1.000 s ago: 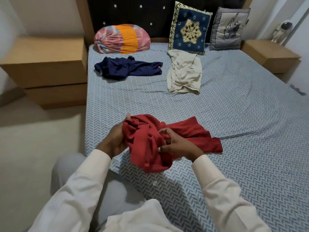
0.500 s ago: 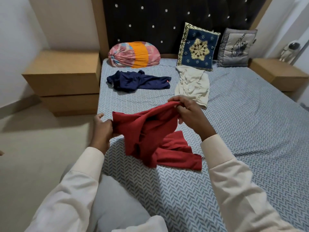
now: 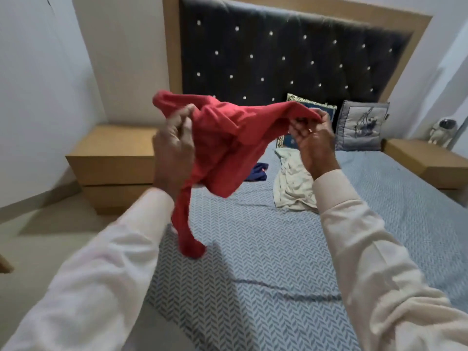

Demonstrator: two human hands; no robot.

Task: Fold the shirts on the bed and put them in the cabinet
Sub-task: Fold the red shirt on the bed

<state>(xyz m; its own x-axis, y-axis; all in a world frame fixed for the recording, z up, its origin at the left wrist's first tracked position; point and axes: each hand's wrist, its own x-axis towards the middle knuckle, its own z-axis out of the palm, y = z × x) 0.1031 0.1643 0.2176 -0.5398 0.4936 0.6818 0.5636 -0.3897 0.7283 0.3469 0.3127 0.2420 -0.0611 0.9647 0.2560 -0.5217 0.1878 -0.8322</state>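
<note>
A red shirt (image 3: pixel 222 143) hangs in the air above the bed (image 3: pixel 253 249), stretched between both hands, with one sleeve dangling down to the sheet. My left hand (image 3: pixel 172 148) grips its left edge. Its right edge is pinched by my right hand (image 3: pixel 312 138). Behind the red shirt lies a cream shirt (image 3: pixel 293 181), crumpled on the sheet. A navy shirt (image 3: pixel 258 172) shows only partly past the red cloth.
A dark tufted headboard (image 3: pixel 278 54) stands at the back, with a blue patterned cushion (image 3: pixel 316 107) and a grey cushion (image 3: pixel 359 127) against it. Wooden nightstands flank the bed, left (image 3: pixel 111 158) and right (image 3: pixel 425 158). A small white astronaut figure (image 3: pixel 442 130) stands on the right one.
Both hands have lifted the red shirt off the bed and spread it apart in the air. The view has tilted up toward the headboard.
</note>
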